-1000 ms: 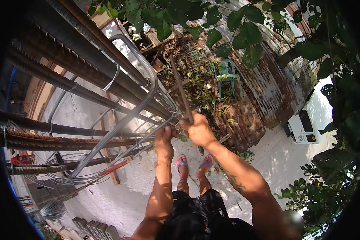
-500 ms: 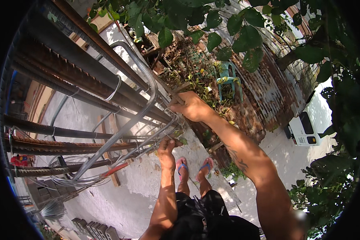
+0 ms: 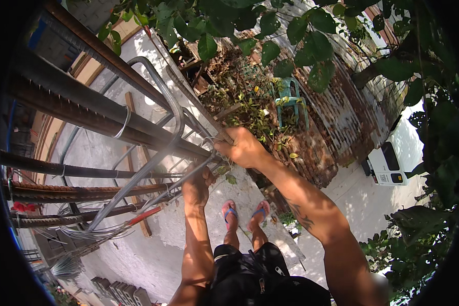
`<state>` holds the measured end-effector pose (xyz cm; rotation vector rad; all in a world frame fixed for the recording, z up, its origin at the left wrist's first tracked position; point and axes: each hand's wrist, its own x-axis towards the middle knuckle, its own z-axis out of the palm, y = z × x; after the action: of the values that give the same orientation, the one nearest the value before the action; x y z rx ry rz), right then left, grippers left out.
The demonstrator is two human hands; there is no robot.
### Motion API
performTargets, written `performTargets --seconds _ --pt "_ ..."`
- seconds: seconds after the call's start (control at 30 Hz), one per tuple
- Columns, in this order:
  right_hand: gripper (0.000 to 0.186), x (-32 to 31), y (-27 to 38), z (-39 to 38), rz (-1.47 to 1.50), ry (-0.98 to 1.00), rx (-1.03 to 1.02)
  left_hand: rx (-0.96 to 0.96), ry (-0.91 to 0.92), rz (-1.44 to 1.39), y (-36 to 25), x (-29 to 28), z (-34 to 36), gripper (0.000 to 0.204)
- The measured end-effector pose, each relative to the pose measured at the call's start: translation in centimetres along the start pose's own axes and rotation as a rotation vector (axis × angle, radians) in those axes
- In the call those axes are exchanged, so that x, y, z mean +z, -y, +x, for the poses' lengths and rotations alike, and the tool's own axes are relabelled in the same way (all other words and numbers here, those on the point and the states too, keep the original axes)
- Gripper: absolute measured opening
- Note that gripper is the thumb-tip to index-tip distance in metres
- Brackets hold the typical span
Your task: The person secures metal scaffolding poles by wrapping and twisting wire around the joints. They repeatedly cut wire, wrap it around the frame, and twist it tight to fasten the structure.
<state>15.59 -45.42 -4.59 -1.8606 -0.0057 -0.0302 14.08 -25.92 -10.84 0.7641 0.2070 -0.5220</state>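
A column cage of rusty ribbed steel bars (image 3: 92, 111) stretches from the left toward my hands, with bent steel stirrups (image 3: 176, 109) around it. Loops of thin tie wire (image 3: 125, 122) circle some bars. My right hand (image 3: 244, 148) is closed around the lower end of a slim brown rod (image 3: 203, 108), beside the cage's near end, where loose wire strands show. Just below and left of it, my left hand (image 3: 196, 186) has its fingers curled against the lower bars and a stirrup. What its fingers hold, if anything, is hidden.
I stand in sandals on a concrete slab (image 3: 171, 237) with an edge at right. Beyond lie a rusty metal roof (image 3: 341, 109), dry leaves and a green plastic chair (image 3: 289, 99). Leafy branches (image 3: 311, 48) hang overhead. Coiled wire (image 3: 89, 232) and hollow blocks (image 3: 122, 291) lie left; a white vehicle (image 3: 390, 163) stands right.
My left hand has moved left and up against the bars, its fingers now partly hidden. My right hand has lowered slightly, still on the rod. The cage has shifted left in view.
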Motion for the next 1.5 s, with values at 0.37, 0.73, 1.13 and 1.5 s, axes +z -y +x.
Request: performTargets --seconds 0.37,0.73,1.13,1.5 --pt "0.029 -1.2 0.1 2.2 0.033 0.101 0.034 0.046 -0.022 0.118 2.4 1.0 0.5 0.04" --pt "0.027 1.0 -2.2 -0.5 0.247 -0.114 0.14 0.268 -0.052 -0.33 6.5 4.1 0.9 0.039" --pt "0.012 5.2 -4.6 -4.6 0.51 -0.324 0.181 0.274 0.012 -0.267 6.9 3.0 1.2 0.036" --pt "0.03 3.2 -2.9 -3.7 0.03 -0.142 0.39 0.233 -0.108 -0.064 10.5 2.2 1.1 0.035"
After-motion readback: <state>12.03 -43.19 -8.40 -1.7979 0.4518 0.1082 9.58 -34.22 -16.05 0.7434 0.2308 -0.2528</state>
